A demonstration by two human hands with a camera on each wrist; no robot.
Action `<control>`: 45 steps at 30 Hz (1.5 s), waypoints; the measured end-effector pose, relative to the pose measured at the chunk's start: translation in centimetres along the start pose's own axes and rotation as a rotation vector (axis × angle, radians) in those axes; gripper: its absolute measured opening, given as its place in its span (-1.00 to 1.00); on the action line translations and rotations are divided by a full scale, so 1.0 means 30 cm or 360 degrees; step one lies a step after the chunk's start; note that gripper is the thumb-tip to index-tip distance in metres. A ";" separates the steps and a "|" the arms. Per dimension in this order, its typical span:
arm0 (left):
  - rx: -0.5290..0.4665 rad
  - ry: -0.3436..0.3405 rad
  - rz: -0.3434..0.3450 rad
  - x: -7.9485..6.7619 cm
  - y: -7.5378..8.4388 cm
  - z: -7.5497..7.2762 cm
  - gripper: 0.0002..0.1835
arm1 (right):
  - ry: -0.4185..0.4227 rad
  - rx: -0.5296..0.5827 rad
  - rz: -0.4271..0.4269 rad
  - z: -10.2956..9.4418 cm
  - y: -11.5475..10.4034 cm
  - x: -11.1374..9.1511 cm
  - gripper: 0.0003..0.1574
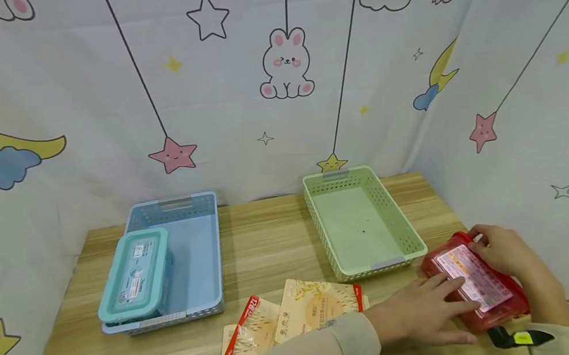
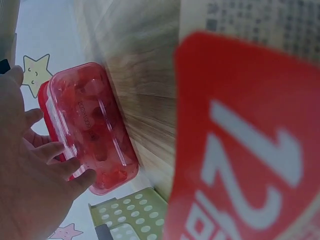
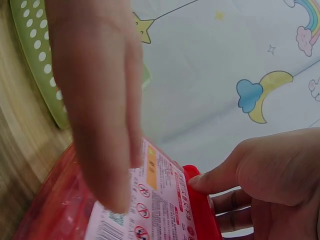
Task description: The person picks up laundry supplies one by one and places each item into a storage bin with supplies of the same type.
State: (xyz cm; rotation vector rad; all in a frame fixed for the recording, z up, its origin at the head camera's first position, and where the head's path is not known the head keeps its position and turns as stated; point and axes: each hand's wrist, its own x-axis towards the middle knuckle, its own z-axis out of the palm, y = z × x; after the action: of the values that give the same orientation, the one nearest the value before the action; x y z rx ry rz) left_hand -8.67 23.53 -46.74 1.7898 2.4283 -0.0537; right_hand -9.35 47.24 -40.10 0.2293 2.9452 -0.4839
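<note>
A see-through red plastic box (image 1: pixel 502 314) with a red lid and a pinkish printed label is at the table's right edge. It is tilted, its label facing up toward the head camera. My right hand (image 1: pixel 503 250) grips the lid's far edge, its thumb on the red rim in the right wrist view. Over the label reaches my left hand (image 1: pixel 423 310), fingers spread and nearly straight, fingertips right at the label. The left wrist view shows the box's clear red side (image 2: pixel 95 130), with reddish contents that are blurred.
Beige flat packages (image 1: pixel 319 307) with red corners lie under my left forearm. A green basket (image 1: pixel 367 221) stands behind the box. At the left, a blue basket (image 1: pixel 197 262) holds a teal-lidded container (image 1: pixel 135 274). Patterned white curtains (image 1: pixel 262 162) border the table's back and sides.
</note>
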 end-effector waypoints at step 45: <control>-0.1592 0.0527 -0.0246 0.005 -0.038 -0.025 -0.44 | -0.0110 0.0278 -0.0245 -0.012 -0.158 -0.040 -0.28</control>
State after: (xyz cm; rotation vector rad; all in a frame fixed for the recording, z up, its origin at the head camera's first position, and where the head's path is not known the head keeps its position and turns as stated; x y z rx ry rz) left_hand -9.85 23.41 -46.08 1.1807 2.0987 1.2711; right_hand -9.04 42.78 -38.12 0.0039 2.8670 -0.7553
